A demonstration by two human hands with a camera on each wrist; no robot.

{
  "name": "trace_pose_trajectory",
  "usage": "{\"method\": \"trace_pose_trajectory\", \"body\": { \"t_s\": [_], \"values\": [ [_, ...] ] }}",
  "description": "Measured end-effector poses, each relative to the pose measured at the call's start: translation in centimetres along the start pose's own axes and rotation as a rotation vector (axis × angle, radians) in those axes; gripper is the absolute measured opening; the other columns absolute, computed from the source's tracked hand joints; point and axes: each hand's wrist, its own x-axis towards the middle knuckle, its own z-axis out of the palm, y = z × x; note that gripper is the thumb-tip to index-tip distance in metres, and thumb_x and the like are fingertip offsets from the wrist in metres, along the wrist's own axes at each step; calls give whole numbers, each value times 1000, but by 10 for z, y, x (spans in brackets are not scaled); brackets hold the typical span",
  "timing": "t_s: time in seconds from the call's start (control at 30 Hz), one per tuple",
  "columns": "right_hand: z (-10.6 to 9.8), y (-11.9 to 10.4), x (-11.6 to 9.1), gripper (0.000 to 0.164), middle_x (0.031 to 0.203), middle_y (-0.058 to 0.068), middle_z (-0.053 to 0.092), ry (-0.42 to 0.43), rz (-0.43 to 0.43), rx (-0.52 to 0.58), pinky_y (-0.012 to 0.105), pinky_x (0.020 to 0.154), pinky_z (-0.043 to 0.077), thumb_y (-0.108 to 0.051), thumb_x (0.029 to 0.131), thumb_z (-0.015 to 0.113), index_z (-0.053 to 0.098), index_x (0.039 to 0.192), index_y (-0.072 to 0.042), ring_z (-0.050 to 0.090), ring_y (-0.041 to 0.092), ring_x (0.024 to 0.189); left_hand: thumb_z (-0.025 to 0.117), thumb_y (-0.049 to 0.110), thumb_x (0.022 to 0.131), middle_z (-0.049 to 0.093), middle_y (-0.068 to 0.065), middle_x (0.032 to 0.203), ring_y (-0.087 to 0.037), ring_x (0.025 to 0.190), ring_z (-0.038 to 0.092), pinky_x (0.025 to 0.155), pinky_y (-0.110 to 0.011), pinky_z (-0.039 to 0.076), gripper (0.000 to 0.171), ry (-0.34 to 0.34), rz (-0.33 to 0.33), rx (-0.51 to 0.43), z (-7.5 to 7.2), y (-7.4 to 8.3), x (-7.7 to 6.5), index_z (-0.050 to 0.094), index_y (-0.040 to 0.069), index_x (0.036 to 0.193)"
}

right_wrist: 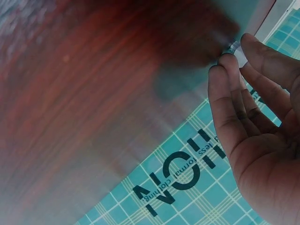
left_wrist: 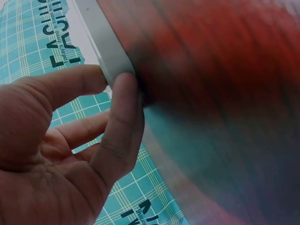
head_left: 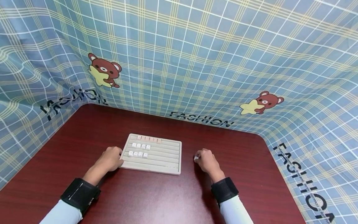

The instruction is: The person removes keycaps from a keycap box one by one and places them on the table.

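A pale tray (head_left: 165,158) with long ridges lies on the table in the head view. Pink keycaps (head_left: 151,139) line its far row, and two shorter rows of white keycaps (head_left: 141,146) sit nearer. My left hand (head_left: 110,158) grips the tray's left edge; in the left wrist view thumb and fingers pinch its rim (left_wrist: 108,44). Right of the tray, just above or on the table, my right hand (head_left: 208,160) pinches a small white keycap (head_left: 196,157) between thumb and fingertips. The fingers partly hide this keycap in the right wrist view.
The dark red table (head_left: 156,199) has rounded far corners. A blue checked curtain (head_left: 179,77) with bears and lettering hangs behind it and along both sides. Black bands (head_left: 81,194) wrap both wrists.
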Motion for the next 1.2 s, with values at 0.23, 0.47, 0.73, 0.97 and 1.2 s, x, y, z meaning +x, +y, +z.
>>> {"method": "trace_pose_trajectory", "body": {
  "t_s": [0.23,0.47,0.73,0.97,1.2],
  "values": [
    [0,0,0,11,89,9,68,19,-15,5,38,70,55,-9,81,76,75,92,-7,68,25,83,66,4,79,56,-9,74,-21,67,50,61,-35,45,16,-1,1,-7,1,-1,0,67,-6,90],
    [1,0,-1,10,90,8,68,10,5,6,38,71,55,-10,82,75,74,92,-7,67,24,84,66,4,78,55,-8,72,-21,67,50,60,-35,44,13,-10,-7,-7,0,-1,-1,66,-5,87],
    [2,1,0,11,89,7,66,7,17,-3,36,69,54,-10,82,75,74,92,-6,66,22,80,66,4,77,56,-7,72,-20,66,50,60,-36,45,14,4,0,-10,0,0,-1,67,-5,88],
    [1,1,-1,14,89,8,66,12,6,-5,36,67,54,-10,81,76,74,94,-5,66,21,79,66,4,77,57,-8,73,-21,67,50,62,-37,46,15,9,8,-5,0,0,-1,67,-5,88],
    [1,1,-1,14,88,7,65,13,8,8,36,69,54,-10,80,77,74,93,-6,64,20,78,67,4,76,57,-9,74,-21,68,50,62,-38,45,13,19,10,-11,1,0,-1,67,-4,86]
  ]
}}
